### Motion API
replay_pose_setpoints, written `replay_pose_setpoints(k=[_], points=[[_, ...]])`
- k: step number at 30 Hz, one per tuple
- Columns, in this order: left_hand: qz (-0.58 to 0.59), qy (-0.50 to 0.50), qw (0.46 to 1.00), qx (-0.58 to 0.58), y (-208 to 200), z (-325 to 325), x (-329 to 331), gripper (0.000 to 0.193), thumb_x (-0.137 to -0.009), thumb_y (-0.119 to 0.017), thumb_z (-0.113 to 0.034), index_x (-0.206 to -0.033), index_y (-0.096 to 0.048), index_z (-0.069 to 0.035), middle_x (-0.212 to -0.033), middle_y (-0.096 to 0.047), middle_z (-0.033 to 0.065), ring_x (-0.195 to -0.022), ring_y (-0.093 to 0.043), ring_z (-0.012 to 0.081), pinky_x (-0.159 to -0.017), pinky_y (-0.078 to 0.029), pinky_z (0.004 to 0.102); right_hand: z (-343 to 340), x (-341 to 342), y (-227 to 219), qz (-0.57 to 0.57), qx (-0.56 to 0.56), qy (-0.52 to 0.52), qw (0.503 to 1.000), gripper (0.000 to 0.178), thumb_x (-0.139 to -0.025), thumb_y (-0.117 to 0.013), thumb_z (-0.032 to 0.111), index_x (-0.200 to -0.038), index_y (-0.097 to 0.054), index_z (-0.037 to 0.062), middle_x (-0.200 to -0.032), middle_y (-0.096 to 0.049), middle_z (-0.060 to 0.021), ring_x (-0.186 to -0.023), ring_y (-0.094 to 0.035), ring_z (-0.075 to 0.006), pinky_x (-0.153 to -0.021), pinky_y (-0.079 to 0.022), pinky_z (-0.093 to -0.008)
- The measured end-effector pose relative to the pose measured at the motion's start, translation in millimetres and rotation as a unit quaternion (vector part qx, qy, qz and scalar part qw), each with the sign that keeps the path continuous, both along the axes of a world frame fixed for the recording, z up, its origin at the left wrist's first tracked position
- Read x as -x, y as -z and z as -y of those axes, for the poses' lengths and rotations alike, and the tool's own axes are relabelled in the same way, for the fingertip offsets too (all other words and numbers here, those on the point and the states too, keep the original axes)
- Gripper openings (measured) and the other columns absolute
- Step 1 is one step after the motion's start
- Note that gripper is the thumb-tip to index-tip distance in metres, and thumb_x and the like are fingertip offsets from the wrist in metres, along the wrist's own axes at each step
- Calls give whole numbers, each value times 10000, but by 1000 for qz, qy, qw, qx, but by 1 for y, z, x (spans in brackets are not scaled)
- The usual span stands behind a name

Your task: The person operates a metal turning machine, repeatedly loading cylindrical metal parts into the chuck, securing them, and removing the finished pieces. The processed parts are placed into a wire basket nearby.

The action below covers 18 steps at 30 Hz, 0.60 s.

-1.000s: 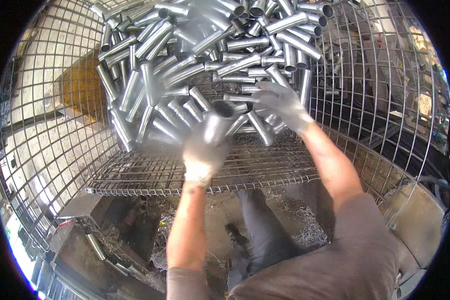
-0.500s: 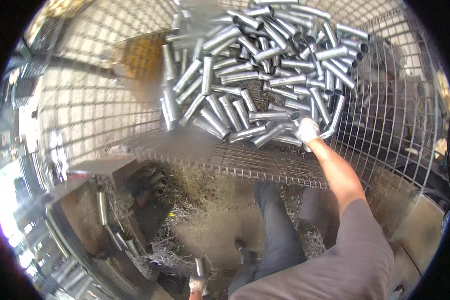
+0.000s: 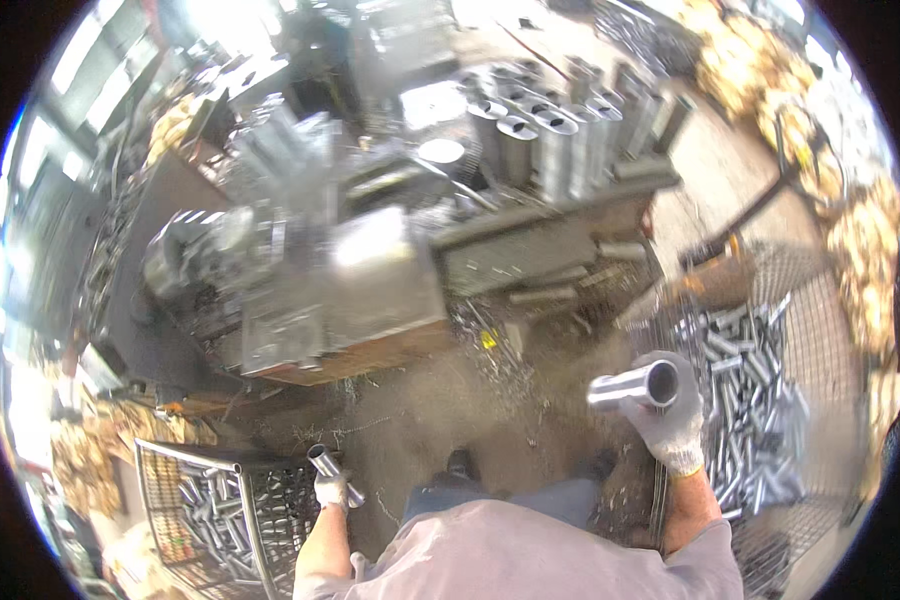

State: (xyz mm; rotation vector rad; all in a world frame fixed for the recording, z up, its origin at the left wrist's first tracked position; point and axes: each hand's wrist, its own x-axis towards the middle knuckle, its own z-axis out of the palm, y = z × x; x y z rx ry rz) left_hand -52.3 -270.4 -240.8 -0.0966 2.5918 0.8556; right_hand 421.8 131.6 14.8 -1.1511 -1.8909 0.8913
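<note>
My right hand [image 3: 673,428], in a whitish work glove, is closed around a shiny metal tube [image 3: 620,388] whose open end faces right. It is held up beside the wire basket of tubes [image 3: 750,400] at the right. Lower and to the left, my gloved left hand [image 3: 332,490] grips another short metal tube [image 3: 322,460], held at a slant. Close to that hand stands a second wire basket [image 3: 242,500] with many tubes inside.
Ahead stands a metal machine [image 3: 370,290] with a bench. Several wider upright pipes [image 3: 570,150] stand on the bench's far right part. Scraps and a small yellow piece [image 3: 488,340] lie on the floor. Yellowish sacks [image 3: 860,270] line the right side.
My view has swung from the right basket to the machine. My right hand has come out of that basket with a tube in it. The left hand still holds its tube.
</note>
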Motion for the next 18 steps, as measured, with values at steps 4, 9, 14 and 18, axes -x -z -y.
replay_pose_setpoints(k=[4, 9, 14, 18], points=[[-23, -82, 966, -242, -83, -3, 55, 441, -724, -837, -65, -1127, -664, -15, -989, -695, 48, -849, -674, 217, -817, -568, 372, -13, 165, -102, -2, -8, -137, 991, 578, -790, -883, 81, -1308, -629, 52, -1191, -760, -111, -1081, -765, -228, -989, -598, -378], [-144, 27, 919, -367, -184, -58, 153, 535, -761, -878, -115, -1264, -724, -17, -1107, -771, 61, -986, -735, 168, -907, -598, 344, -60, 361, -190, 40, -52, -136, 988, 519, -840, -859, 230, -1288, -678, 40, -1116, -789, -128, -1039, -769, -235, -1022, -578, -403], [-125, 147, 941, -276, -262, -162, 220, 409, -792, -915, -211, -1141, -773, -52, -998, -809, 92, -919, -772, 194, -865, -615, 341, -171, 542, -165, 33, -124, -148, 981, 484, -803, -865, 298, -1203, -745, 53, -1069, -803, -162, -1023, -777, -283, -974, -595, -396], [-173, 189, 945, -203, -240, -178, 253, 505, -763, -931, -235, -1171, -709, -37, -1054, -786, 124, -968, -768, 241, -874, -624, 382, -230, 678, -103, 38, -113, -182, 976, 590, -747, -903, 304, -1207, -713, -12, -1137, -786, -210, -1064, -762, -328, -976, -580, -408]])
